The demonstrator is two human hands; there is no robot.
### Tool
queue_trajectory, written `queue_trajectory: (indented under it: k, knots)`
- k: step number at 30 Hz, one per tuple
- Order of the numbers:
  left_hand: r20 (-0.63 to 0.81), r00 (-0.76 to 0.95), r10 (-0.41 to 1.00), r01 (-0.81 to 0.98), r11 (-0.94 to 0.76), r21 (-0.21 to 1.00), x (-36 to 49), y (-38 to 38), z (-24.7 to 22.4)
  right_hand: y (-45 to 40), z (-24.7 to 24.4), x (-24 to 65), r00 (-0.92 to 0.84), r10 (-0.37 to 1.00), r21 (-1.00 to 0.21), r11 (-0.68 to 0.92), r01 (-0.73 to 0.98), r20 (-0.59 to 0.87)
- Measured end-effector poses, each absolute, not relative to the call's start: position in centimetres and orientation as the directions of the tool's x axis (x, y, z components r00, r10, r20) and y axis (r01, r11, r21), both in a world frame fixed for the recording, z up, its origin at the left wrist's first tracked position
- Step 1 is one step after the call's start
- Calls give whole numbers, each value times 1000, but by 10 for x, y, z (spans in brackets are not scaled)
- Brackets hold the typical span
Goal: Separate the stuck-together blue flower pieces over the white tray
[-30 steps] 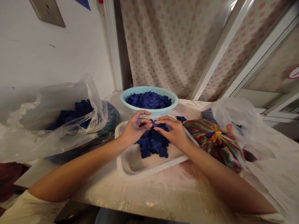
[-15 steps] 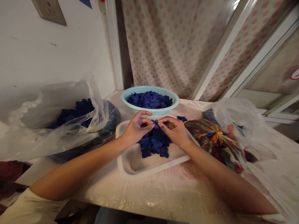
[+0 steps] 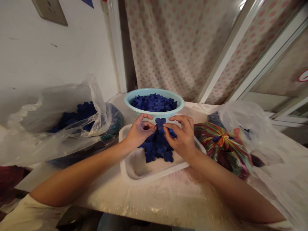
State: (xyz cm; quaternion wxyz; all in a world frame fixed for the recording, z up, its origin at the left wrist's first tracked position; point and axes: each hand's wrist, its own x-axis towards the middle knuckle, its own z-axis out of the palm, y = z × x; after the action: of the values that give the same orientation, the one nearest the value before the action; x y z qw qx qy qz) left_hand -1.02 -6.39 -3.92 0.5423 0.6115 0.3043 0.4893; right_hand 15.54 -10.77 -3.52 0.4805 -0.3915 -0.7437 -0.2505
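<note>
Head view: left fingers (image 3: 151,130) and right fingers (image 3: 173,129) pinch a blue petal (image 3: 160,122), now more exposed

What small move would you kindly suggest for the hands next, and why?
Perhaps ease the right hand off the dark-blue, flower-shaped flat piece, since the left hand also appears to pinch its edge and could steady it above the white rectangular tray.
</note>
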Motion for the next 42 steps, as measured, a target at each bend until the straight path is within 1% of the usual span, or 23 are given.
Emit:
queue_trajectory:
  k: [2, 3, 4, 6, 9, 12, 14, 17, 21, 31, 36, 42]
  knots:
    - [288, 360, 887, -187, -234, 954, -10, -65, -39, -110, -35, 153, -315, 342, 76, 562, 824, 885]
    - [301, 372, 878, -205, -239, 949, -10, -65, -39, -110, -35, 152, -342, 359, 89, 567, 819, 868]
    - [314, 382, 869, -220, -245, 944, -10, -66, -39, -109, -35, 152, -355, 380, 76, 584, 808, 854]
    - [336, 394, 855, -238, -258, 936, -10, -67, -37, -105, -36, 153, -342, 421, -8, 640, 769, 840]
    - [355, 390, 850, -231, -283, 931, -10, -69, -35, -100, -36, 155, -259, 482, -212, 722, 658, 837]
    - [366, 382, 849, -227, -298, 927, -11, -70, -33, -98, -37, 157, -189, 560, -392, 746, 537, 806]
    - [373, 376, 848, -233, -303, 924, -11, -71, -33, -98, -37, 157, -159, 591, -457, 743, 490, 791]
    - [379, 370, 848, -238, -307, 921, -11, -72, -32, -97, -37, 157, -136, 613, -503, 738, 450, 778]
    - [364, 373, 853, -249, -286, 925, -10, -74, -31, -96, -37, 158, -130, 630, -527, 730, 435, 766]
    - [346, 384, 856, -236, -272, 933, -11, -73, -31, -97, -38, 157, -156, 630, -523, 737, 428, 761]
    - [312, 380, 871, -217, -244, 945, -10, -76, -28, -98, -38, 157, -161, 605, -500, 756, 422, 780]
    - [307, 387, 869, -203, -245, 948, -11, -76, -27, -97, -39, 158, -188, 600, -482, 761, 433, 778]
